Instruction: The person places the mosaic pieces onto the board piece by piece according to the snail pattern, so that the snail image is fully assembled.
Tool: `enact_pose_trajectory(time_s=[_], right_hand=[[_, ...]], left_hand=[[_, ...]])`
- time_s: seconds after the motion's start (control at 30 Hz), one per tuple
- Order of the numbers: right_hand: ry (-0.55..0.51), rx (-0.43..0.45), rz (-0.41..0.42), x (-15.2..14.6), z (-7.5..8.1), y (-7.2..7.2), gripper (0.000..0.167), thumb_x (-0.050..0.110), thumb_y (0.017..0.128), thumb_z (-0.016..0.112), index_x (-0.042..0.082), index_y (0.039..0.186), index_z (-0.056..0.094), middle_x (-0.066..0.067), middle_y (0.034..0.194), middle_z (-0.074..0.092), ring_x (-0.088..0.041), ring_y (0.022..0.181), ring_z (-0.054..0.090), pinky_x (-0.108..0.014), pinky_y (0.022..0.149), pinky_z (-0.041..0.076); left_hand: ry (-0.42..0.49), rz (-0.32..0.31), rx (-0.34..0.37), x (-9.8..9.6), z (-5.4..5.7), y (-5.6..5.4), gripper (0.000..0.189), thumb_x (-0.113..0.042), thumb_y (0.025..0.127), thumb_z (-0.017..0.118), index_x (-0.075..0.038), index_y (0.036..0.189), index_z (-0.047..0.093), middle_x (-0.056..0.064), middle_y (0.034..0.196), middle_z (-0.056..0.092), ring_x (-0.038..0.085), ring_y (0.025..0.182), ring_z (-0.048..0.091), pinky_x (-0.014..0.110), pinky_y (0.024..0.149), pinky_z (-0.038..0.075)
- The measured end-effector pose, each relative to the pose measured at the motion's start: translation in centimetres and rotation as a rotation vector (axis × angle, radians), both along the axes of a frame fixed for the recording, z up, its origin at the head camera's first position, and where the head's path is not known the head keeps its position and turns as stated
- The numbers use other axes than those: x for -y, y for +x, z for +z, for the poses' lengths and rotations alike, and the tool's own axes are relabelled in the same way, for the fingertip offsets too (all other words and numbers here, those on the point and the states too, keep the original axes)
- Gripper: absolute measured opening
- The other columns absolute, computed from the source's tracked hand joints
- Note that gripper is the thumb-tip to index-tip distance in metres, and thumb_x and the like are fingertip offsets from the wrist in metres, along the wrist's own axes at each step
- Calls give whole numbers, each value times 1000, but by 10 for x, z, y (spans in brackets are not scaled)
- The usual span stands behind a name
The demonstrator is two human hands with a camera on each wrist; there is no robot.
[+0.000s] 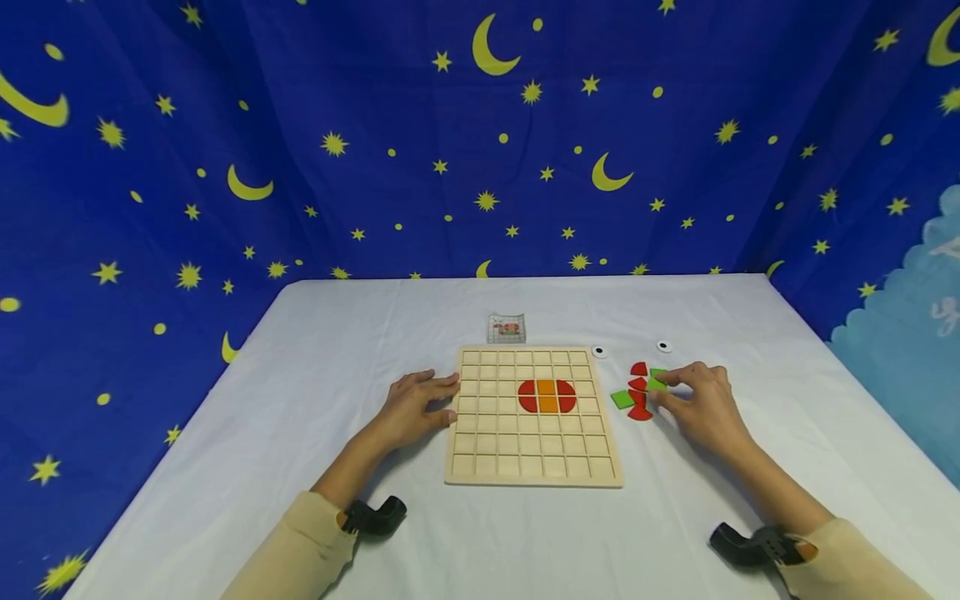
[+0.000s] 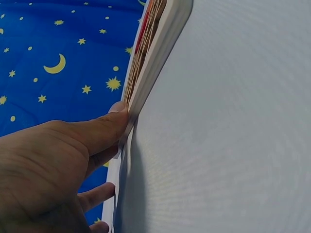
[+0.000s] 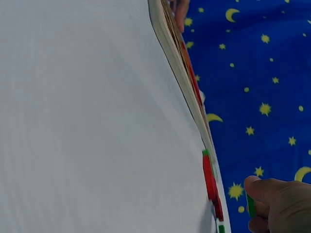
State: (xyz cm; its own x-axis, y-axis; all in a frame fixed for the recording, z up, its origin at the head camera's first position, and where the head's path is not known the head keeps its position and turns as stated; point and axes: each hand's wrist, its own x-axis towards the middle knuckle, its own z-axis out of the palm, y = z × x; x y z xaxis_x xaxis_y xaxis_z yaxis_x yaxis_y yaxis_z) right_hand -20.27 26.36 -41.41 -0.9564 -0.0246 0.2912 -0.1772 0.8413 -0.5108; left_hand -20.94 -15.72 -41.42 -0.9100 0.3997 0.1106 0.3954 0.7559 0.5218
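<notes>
A square wooden grid board lies on the table, with red quarter-round tiles and orange square tiles forming an oval in its cells. My left hand touches the board's left edge with fingertips and thumb, fingers fairly straight. To the right of the board, my right hand pinches a green square tile between thumb and finger, over a small group of loose pieces. Red quarter-round tiles and another green tile lie in that group.
A small picture card with a grid pattern lies behind the board. Two white eye discs, one by the board's corner and one farther right, are on the white tablecloth. A blue star-printed curtain stands behind.
</notes>
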Motion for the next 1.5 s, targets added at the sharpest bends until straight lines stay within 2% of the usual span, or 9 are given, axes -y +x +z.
enact_pose_trajectory(time_s=[0.17,0.47,0.67,0.87,1.0,1.5], right_hand=[[-27,-48,82,21,-1,1,24,15,79,74,3,100,72,-13,93,61,-25,93,39,-31,73,29],[-43,-92,274,66,-7,4,25,16,74,80,9,97,73,-3,86,61,-19,90,42,-32,76,32],[-34,-38,328,90,-9,8,25,23,74,80,15,97,74,4,86,58,-12,86,37,-26,71,30],[-6,-110,394,105,-13,9,26,26,73,80,16,97,74,3,85,58,-11,84,38,-27,71,31],[11,-140,418,109,-14,9,26,26,74,80,16,96,74,2,84,57,-11,83,36,-28,73,29],[58,-135,426,112,-17,8,24,27,75,79,18,97,74,5,85,55,-10,84,34,-28,73,27]], left_hand=[[2,3,7,0,1,0,51,-25,85,69,-9,131,56,5,144,47,38,139,31,59,112,15],[6,-3,0,0,1,1,52,-26,85,68,-10,133,54,6,145,47,38,139,31,60,111,15],[7,-12,-6,0,0,1,52,-26,85,68,-9,132,55,6,144,47,38,139,31,60,111,16],[6,-7,-4,0,-1,1,52,-26,85,69,-10,132,55,5,144,48,38,139,32,60,111,16],[4,1,-6,0,-2,0,52,-26,84,69,-10,132,56,4,144,48,37,139,32,60,110,16],[7,4,-6,1,-1,0,52,-27,84,69,-10,131,56,5,144,48,38,138,33,60,110,17]])
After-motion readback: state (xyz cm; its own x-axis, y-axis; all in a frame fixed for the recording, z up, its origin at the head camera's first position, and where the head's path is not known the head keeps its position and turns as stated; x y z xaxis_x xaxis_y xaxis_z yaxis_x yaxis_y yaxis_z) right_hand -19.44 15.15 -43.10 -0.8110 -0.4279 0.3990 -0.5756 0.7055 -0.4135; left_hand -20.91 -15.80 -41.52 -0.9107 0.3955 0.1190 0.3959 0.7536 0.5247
